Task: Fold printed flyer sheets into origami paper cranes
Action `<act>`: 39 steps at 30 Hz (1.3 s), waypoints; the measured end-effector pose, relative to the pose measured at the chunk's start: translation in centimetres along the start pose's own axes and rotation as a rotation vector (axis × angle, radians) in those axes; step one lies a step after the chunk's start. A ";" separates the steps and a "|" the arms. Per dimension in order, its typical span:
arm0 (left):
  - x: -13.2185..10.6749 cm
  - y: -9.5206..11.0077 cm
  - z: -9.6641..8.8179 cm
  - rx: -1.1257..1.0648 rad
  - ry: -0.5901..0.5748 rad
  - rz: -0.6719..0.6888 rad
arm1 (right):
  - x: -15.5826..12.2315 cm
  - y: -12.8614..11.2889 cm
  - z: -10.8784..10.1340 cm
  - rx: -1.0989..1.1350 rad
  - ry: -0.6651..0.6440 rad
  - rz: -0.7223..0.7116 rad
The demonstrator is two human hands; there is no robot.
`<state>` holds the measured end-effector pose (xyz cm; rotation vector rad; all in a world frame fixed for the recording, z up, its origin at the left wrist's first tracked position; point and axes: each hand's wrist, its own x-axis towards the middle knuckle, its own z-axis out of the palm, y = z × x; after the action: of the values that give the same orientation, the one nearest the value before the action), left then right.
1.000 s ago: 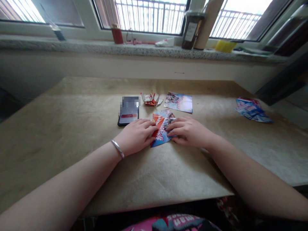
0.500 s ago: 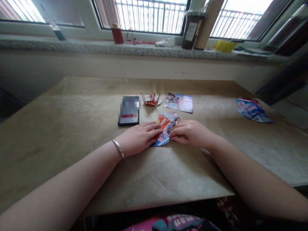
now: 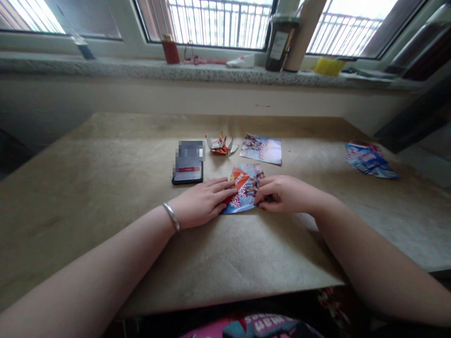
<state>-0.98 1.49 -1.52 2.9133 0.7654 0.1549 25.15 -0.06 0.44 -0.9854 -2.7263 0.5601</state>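
A colourful printed paper sheet (image 3: pixel 244 189), partly folded, lies on the brown table (image 3: pixel 105 188) between my hands. My left hand (image 3: pixel 202 202), with a silver bracelet on the wrist, rests flat on the sheet's left edge with fingers stretched out. My right hand (image 3: pixel 287 194) pinches the sheet's right edge with fingers curled together. Beyond the sheet sit a small folded paper figure (image 3: pixel 220 144) and a flat printed sheet (image 3: pixel 261 149).
A black phone (image 3: pixel 189 162) lies left of the sheets, close to my left fingertips. More printed papers (image 3: pixel 368 160) lie at the far right. The window sill (image 3: pixel 211 71) behind holds a red cup (image 3: pixel 171 50), a dark jar (image 3: pixel 280 44) and a yellow item (image 3: pixel 329 66).
The folded flap of the sheet has been laid open, so the sheet lies flatter and wider. My right hand slid right and curled its fingers at the sheet's edge. My left hand barely moved.
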 end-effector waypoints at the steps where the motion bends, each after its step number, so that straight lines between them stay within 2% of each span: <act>1: 0.0 0.0 0.0 -0.002 0.000 -0.001 | 0.0 0.0 -0.1 0.021 -0.006 0.004; 7: -0.1 -0.1 0.3 -0.008 0.023 0.019 | -0.2 0.6 -0.3 0.120 -0.049 0.027; 14: 0.2 0.1 0.1 -0.051 0.091 0.065 | -0.3 1.4 0.0 0.077 0.004 0.164; 23: 0.4 0.4 -0.2 -0.132 0.118 0.164 | -0.3 2.2 0.1 0.069 -0.027 0.183; 27: 0.3 0.5 -0.2 -0.184 0.121 0.147 | -0.1 2.5 0.3 0.113 0.035 0.182; 33: 0.3 0.5 -0.4 -0.207 0.111 0.154 | 0.4 2.5 1.4 0.278 0.192 0.345; 39: 0.2 0.1 -0.1 -0.226 0.106 0.156 | 1.4 2.0 2.1 0.254 0.285 0.456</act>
<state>-0.72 1.49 -1.40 2.7636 0.4962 0.3875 24.61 1.67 -2.19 -1.4913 -2.1239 0.7483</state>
